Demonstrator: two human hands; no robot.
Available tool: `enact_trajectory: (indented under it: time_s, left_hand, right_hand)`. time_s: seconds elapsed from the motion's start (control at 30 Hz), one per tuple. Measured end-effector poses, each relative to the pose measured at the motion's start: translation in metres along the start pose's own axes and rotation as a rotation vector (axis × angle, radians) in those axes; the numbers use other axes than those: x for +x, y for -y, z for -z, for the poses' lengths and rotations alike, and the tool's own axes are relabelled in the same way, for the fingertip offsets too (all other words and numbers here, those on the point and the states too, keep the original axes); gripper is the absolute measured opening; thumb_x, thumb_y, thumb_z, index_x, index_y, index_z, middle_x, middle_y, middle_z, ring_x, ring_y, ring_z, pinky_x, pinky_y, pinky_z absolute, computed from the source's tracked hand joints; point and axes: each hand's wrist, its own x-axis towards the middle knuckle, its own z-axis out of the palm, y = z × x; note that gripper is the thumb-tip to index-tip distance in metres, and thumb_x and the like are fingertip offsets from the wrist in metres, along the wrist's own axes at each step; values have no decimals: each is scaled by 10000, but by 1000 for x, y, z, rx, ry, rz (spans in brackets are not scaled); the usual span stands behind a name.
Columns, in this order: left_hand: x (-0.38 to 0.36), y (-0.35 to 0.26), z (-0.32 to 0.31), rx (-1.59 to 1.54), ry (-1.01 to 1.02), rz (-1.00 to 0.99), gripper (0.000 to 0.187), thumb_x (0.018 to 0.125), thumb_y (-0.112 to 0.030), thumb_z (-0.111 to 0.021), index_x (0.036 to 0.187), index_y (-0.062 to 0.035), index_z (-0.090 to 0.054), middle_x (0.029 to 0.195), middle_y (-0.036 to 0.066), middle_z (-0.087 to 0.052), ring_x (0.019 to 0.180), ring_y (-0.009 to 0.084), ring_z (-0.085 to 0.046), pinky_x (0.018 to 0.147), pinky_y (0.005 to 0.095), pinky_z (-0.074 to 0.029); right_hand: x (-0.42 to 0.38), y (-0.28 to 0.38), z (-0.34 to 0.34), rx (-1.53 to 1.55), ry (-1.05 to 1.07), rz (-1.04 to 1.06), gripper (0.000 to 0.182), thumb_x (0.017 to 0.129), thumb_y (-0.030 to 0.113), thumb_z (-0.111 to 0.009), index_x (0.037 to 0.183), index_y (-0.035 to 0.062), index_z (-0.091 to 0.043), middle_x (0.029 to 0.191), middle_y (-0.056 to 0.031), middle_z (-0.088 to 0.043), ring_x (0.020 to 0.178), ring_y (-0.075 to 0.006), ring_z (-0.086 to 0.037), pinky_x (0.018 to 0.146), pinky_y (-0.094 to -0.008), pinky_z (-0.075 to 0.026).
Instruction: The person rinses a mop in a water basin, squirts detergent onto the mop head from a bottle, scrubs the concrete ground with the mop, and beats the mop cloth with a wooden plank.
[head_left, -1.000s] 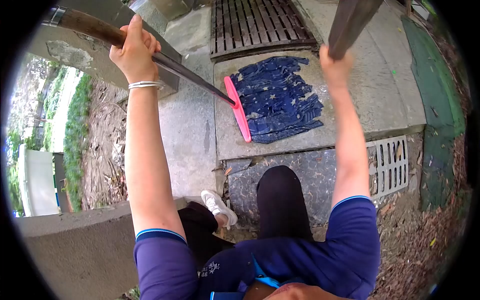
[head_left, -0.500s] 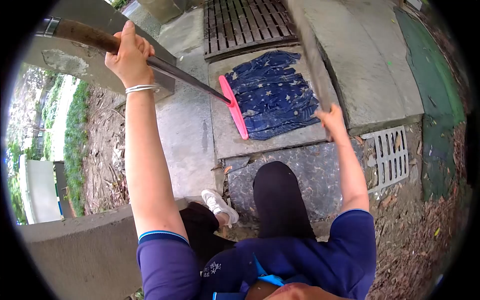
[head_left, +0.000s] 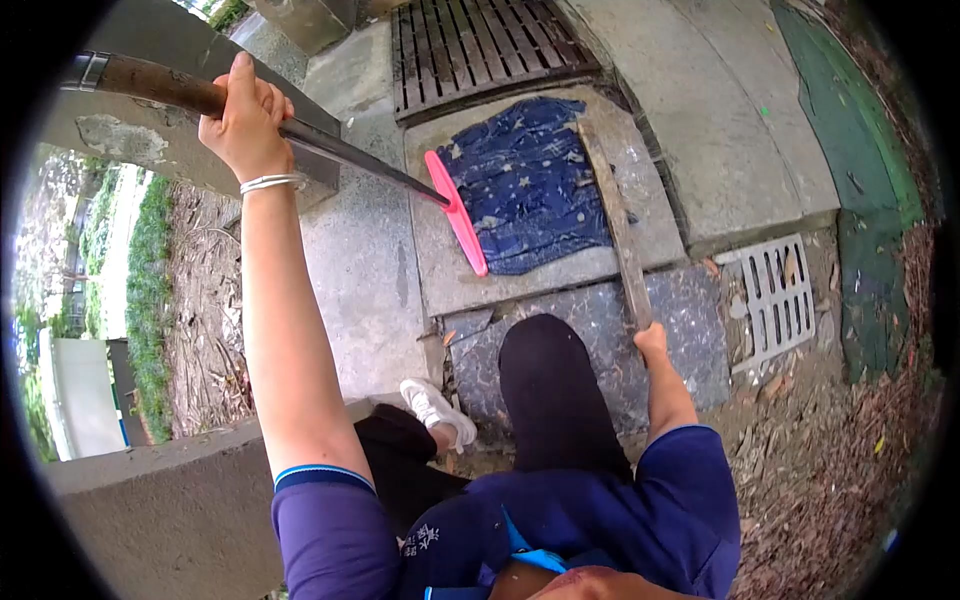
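Observation:
My left hand (head_left: pixel 248 120) is wrapped round the pole (head_left: pixel 350 155) of a tool, thumb along the shaft. The tool's pink head (head_left: pixel 457 213) rests against the left edge of a wet, dark blue cloth with a star pattern (head_left: pixel 530 185), spread crumpled on a concrete slab (head_left: pixel 655 200). In my right hand (head_left: pixel 652 343) is the lower end of a long, flat wooden stick (head_left: pixel 615 215). The stick's far part lies over or just above the right side of the cloth.
A brown slatted grate (head_left: pixel 490 50) lies beyond the slab. A pale drain grate (head_left: pixel 778 295) is at the right, near a raised concrete block (head_left: pixel 710 120). A low wall (head_left: pixel 170 500) runs at lower left. My knee (head_left: pixel 548 370) is close to the marbled slab (head_left: pixel 690 340).
My right hand has moved down toward me. The stick, blurred and raised before, now slants down across the cloth's right side. My left hand still grips the pole.

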Motion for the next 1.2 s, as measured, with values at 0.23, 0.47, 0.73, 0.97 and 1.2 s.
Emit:
enact_trajectory:
  time_s: [0.23,0.47,0.73,0.97,1.2]
  left_hand:
    - [-10,-10,-2,-17,-10,31,320,852,-118,-612,581,-104,-443,469,-10,-370,374,94,-365,398,269,-353]
    - [-9,-9,5,-43,-4,1,290,858,-126,-617,629,-78,-445,490,1,-400,365,93,-368,382,268,-352]
    - [-2,-5,2,-11,-16,4,288,861,-111,-600,621,-83,-442,490,-1,-395,369,99,-376,385,270,-352]
    - [7,10,-4,-4,-36,-15,270,861,-100,-606,647,-63,-445,480,15,-412,354,100,-381,356,280,-354]
    - [2,9,-6,-36,-17,-11,294,859,-93,-605,635,-73,-415,484,14,-411,354,105,-380,355,279,-354]
  right_hand:
    - [-16,102,138,784,221,91,220,702,161,-718,725,3,-567,508,-35,-516,382,-125,-481,366,-290,-378]
    - [-30,224,284,1165,-316,620,206,769,127,-713,813,27,-538,607,-21,-557,499,-103,-524,461,-254,-406]
    - [-64,394,398,1478,-558,1227,124,816,-7,-594,739,38,-508,565,-38,-522,488,-126,-508,492,-281,-429]
    - [-41,206,-71,804,135,419,309,764,179,-678,990,-25,-631,965,-144,-666,943,-228,-629,823,-360,-469]
    - [-41,259,81,715,649,266,264,692,122,-703,897,-20,-614,650,-53,-585,431,-133,-514,398,-297,-420]
